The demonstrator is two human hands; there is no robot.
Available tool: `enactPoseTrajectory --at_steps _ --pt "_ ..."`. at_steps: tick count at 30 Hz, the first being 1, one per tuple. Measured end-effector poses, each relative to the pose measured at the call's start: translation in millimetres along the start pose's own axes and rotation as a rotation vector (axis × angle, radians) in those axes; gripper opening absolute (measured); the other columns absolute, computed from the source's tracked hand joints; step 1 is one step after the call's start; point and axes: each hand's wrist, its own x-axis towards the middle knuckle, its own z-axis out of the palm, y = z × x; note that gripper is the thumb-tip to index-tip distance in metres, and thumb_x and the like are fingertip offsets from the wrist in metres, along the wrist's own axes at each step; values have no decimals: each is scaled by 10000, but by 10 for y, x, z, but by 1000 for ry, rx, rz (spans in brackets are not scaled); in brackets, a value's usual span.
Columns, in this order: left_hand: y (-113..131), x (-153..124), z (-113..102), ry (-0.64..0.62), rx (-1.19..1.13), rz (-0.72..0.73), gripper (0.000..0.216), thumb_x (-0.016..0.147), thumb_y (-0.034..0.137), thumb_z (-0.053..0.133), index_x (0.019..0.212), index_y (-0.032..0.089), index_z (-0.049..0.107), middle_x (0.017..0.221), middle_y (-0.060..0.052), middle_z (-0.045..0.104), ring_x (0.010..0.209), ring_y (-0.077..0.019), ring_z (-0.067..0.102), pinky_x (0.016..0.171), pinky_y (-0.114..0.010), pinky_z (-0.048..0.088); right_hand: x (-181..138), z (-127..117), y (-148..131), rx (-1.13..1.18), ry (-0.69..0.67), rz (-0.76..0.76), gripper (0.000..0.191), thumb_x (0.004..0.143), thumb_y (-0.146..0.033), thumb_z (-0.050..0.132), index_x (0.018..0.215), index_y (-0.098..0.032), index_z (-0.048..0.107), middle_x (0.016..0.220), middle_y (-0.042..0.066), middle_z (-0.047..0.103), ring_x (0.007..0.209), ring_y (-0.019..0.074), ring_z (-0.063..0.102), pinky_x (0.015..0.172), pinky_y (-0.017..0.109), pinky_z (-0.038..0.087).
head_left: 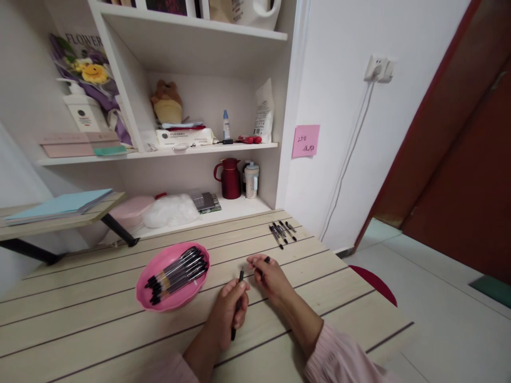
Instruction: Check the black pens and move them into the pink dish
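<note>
My left hand (231,308) is closed around a black pen (241,276), which slants upward with one end above the thumb and the other below the palm. Just to its right, my right hand (268,276) has its thumb and fingertips pinched close to the pen's upper end. A small black pen part (267,260) sticks out between its fingers; the rest of it is hidden. A pink bowl (142,290) left of my hands holds several clear-barrelled pens (179,274) with black ends. Beyond my right hand, several black-and-clear pens (282,232) lie side by side on the desk.
The slatted wooden desk (120,346) meets a white shelf unit (199,154) at the back. On the lower shelf stand a dark red jug (231,180) and a pale cup (251,181). A small raised stand (115,201) with blue-covered papers (64,205) is at the left.
</note>
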Motion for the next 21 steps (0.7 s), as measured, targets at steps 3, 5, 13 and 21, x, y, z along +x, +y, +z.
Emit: enactPoseTrajectory --at_steps 3,5,13,21 --pt "-17 27 1 58 24 48 294 688 429 617 743 186 461 509 95 470 277 15 239 302 -136 126 -21 50 75 -142 -36 9 249 629 -349 667 746 -129 662 588 9 607 394 49 391 398 196 269" --pt "-26 43 -3 84 14 61 302 669 418 635 772 193 461 514 97 476 276 16 239 303 -136 123 -13 48 121 -261 2 -57 193 640 -325 647 710 -146 671 582 13 612 447 78 446 460 215 331" --pt "-42 63 -1 91 -17 85 313 643 393 648 804 187 476 518 91 487 263 15 257 296 -140 134 27 -1 185 -651 -41 -216 76 635 -240 615 585 -210 664 586 2 642 583 151 542 602 270 393" --pt "-47 63 15 89 15 122 306 668 370 632 869 178 506 530 84 496 267 14 258 286 -131 152 -30 118 145 88 -11 103 281 558 -332 736 714 -150 590 568 -20 562 473 76 470 439 191 332"
